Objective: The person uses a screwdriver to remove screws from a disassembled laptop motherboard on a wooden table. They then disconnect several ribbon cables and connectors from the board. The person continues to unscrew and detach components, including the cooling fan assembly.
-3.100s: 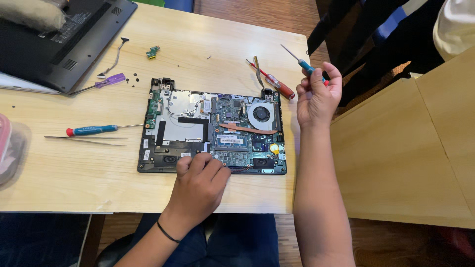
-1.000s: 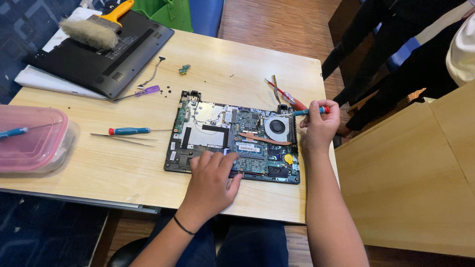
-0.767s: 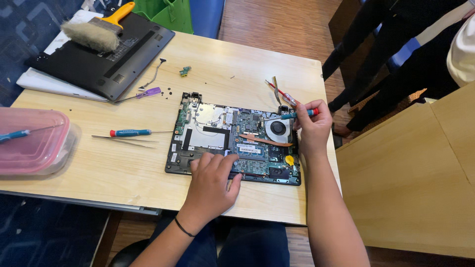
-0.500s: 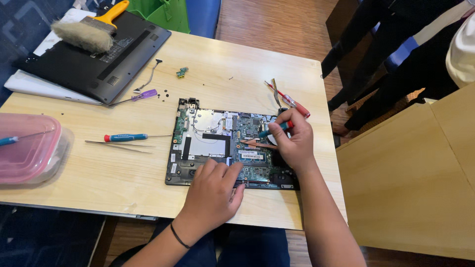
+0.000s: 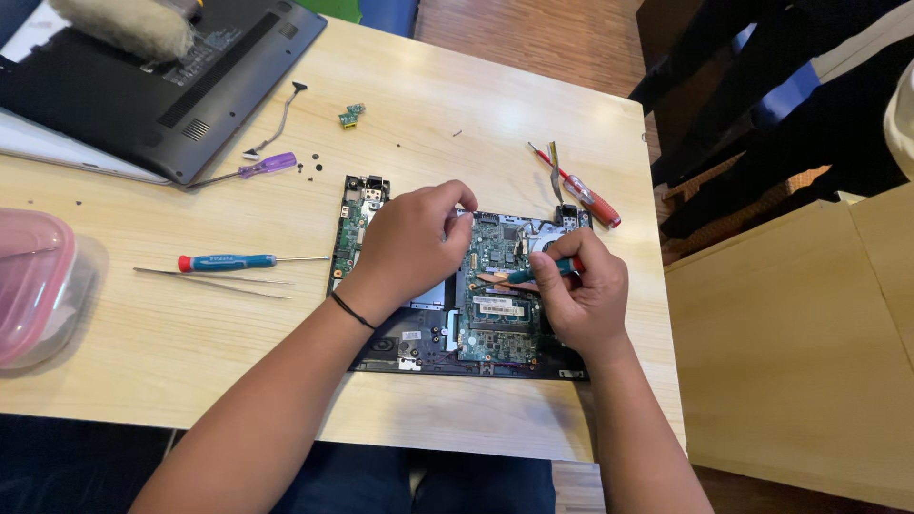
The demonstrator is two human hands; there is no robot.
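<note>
Opened laptop base [image 5: 419, 338], centre frame, circuit boards exposed, lying on wooden table [image 5: 143, 371].
My L hand [image 5: 409, 243]: fingers curled together, resting on the board's upper middle; can't tell if pinching anything.
My R hand [image 5: 583, 297]: clamped on small teal screwdriver [image 5: 533, 273], tip pointing left onto the board.
Blue-handled screwdriver [image 5: 227, 262] w/ tweezers [image 5: 209, 280] just below it, left of base.
Red screwdriver [image 5: 579, 190], upper right of base.
Purple tool [image 5: 267, 166], dark bottom cover [image 5: 143, 86], upper left.
Pink container [image 5: 33, 286], far left edge.

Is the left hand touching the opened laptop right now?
Touching. The head view shows the left hand resting on the opened laptop, fingers curled down onto its circuit board, with no gap visible.
</note>
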